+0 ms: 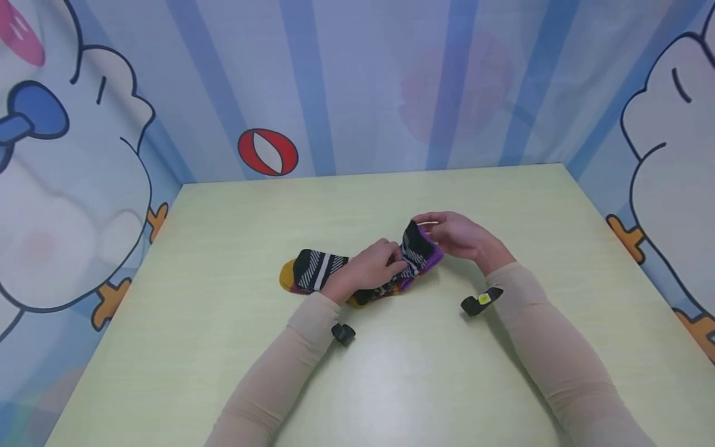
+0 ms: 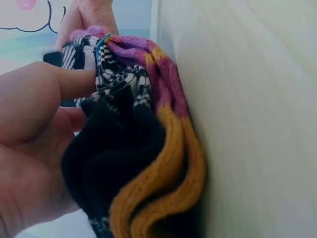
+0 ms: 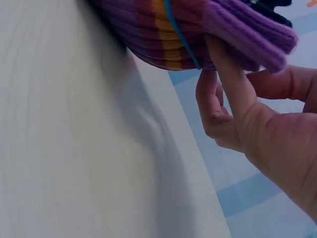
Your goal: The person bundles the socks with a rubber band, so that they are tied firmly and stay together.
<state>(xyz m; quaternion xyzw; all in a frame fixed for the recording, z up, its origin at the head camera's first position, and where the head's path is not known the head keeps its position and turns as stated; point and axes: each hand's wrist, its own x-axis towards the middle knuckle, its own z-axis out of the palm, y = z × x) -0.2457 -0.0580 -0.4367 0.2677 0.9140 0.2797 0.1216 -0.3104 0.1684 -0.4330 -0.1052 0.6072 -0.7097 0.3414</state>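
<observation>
A bundle of knit socks (image 1: 318, 268), black and white patterned with mustard toes and purple cuffs, lies across the middle of the table. A thin teal band (image 3: 181, 37) circles the bundle near the cuffs. My left hand (image 1: 370, 266) grips the bundle around its middle, thumb on the patterned side in the left wrist view. At the raised cuff end, my right hand (image 1: 460, 236) holds the purple cuffs (image 3: 247, 34) with thumb and fingers, close to the band. Part of the right fingertips is hidden behind the cuffs.
The pale table (image 1: 234, 372) ends at a back edge against a blue striped curtain (image 1: 363, 81). Cartoon-printed curtain sides stand at left and right. Small black wrist devices (image 1: 343, 334) sit on both sleeves.
</observation>
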